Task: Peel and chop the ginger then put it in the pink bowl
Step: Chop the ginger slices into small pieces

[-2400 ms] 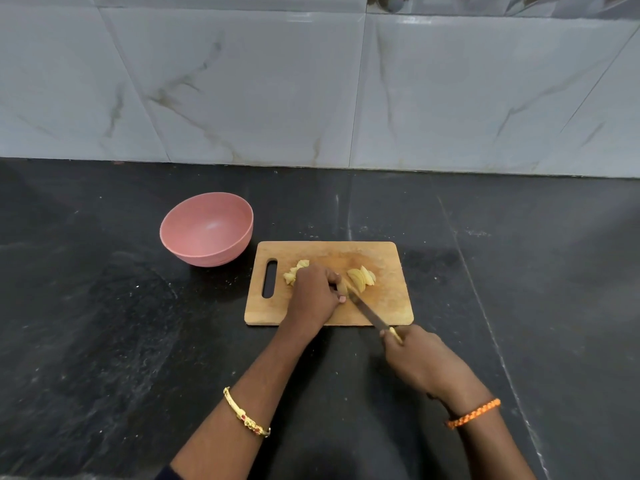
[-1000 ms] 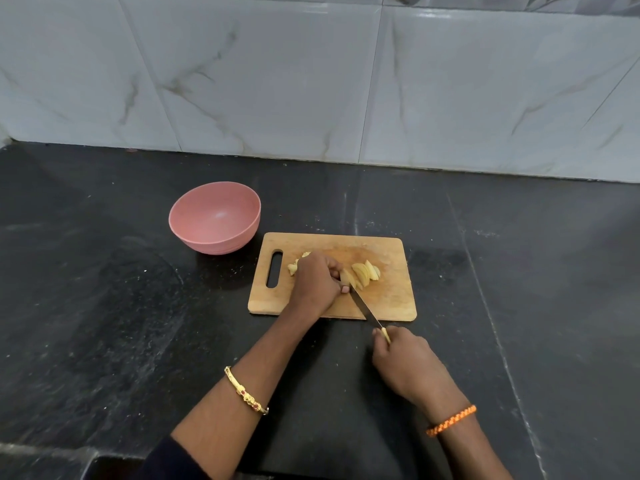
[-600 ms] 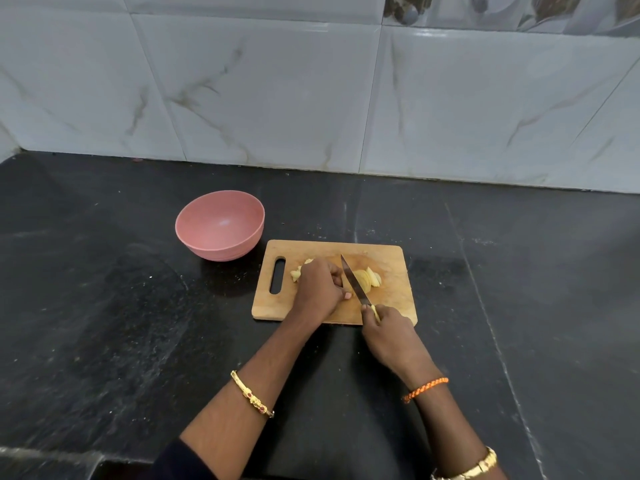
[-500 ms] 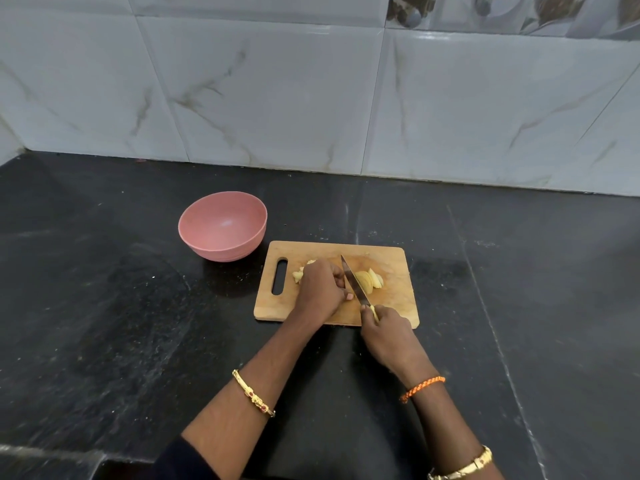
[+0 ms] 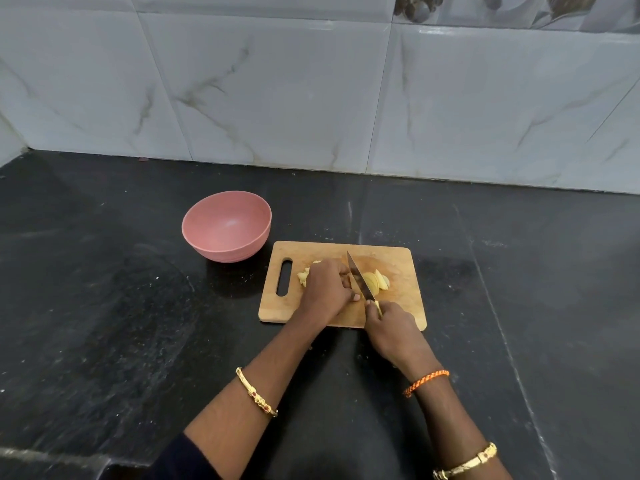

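1. Presently on the wooden cutting board (image 5: pixel 401 265): peeled ginger (image 5: pixel 375 283) in two pale yellow lots, cut slices fanned just right of the blade, an uncut remainder (image 5: pixel 303 277) showing from under the left hand.
2. Judged light, firm and fibrous; moist cut faces likely slippery, so liable to skid or roll under a downward cut unless pinned.
3. Best held from above, fingertips tucked back from the cutting line; loose slices better gathered in a heap or swept off the board edge than picked up singly.
4. Left hand (image 5: pixel 325 289): palm down over the ginger, fingers curled, grip closed on the uncut piece, knuckles just beside the blade.
5. Right hand (image 5: pixel 393 327): at the near edge of the board, grip closed round the yellow handle of the kitchen knife (image 5: pixel 358 280); blade angled away and leftward, tip raised toward the far side, set between the held piece and the slices.
6. Both forearms reaching forward over the black desk (image 5: pixel 104 323), wrists low, bangles on each.
7. Pink bowl (image 5: pixel 227 225): upright on the desk, beyond the board's handle-slot corner, close to it, no ginger inside.
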